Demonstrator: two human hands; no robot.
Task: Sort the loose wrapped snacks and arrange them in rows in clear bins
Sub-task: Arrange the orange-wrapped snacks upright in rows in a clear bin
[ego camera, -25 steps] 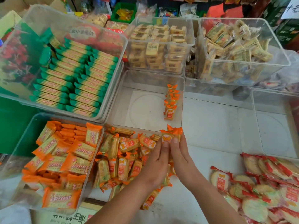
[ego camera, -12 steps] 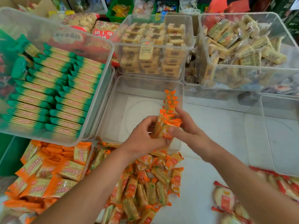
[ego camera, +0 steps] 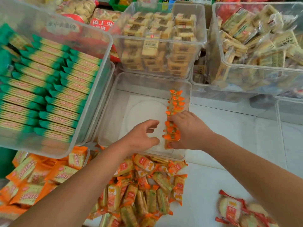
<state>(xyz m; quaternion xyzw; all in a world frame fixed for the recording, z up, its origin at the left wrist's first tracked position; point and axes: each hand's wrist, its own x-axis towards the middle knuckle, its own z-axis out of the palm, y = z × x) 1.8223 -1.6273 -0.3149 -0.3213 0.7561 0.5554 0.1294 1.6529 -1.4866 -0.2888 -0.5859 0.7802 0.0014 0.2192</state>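
Green-wrapped crackers [ego camera: 49, 82] fill the clear bin at far left in two tidy rows. Below it we see a lower bin of orange cracker packs [ego camera: 32, 182] lying loosely. Next along, on the white table [ego camera: 237, 122], sits the loose pile of orange snacks [ego camera: 144, 192], just in front of the middle clear bin [ego camera: 113, 102].

Our left forearm crosses above this pile and reaches over the bin's near wall. The left hand [ego camera: 141, 138] hovers over the bin floor with its back toward us. Its fingers are loosely curved and spread away from the thumb, and it holds nothing.

Just beside it, along the bin's right wall, stands the row of orange snacks [ego camera: 176, 102]. The packets stand on edge and run from the far side toward the near wall. Our right hand [ego camera: 191, 130] lies across the bin's right rim and clasps the near end of that row. The fingers curl over the farther packets, the thumb presses the nearest one, and several packets are squeezed between them. The two hands are near each other but apart.

Behind the middle bin, a bin of beige biscuits [ego camera: 160, 43] is stacked neatly. To its right, another bin holds jumbled pale packs [ego camera: 262, 46]. At lower right, red-wrapped round crackers [ego camera: 232, 208] lie on the table.
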